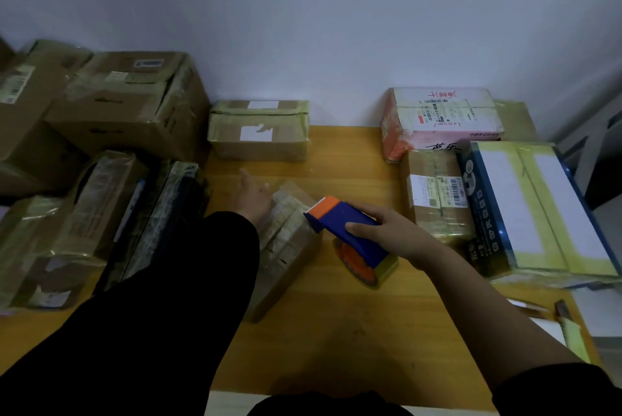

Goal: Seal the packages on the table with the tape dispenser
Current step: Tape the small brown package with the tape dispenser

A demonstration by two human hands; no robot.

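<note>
Dispenser (350, 234) is waiting just right of the small cardboard package (289, 247) in the middle of the table (336, 331), right hand (387, 230) curling round its blue body, left hand (252, 196) spreading flat-fingered at the package's far end, which is looking light, stiff, best pinned from above.

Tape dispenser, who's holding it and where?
The right hand grips the tape dispenser by its blue top. The left hand rests open on the package.

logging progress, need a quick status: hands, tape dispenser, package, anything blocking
Left hand rests open on small brown cardboard package. Right hand grips blue and orange tape dispenser, close beside the package. Nothing between them.
</note>
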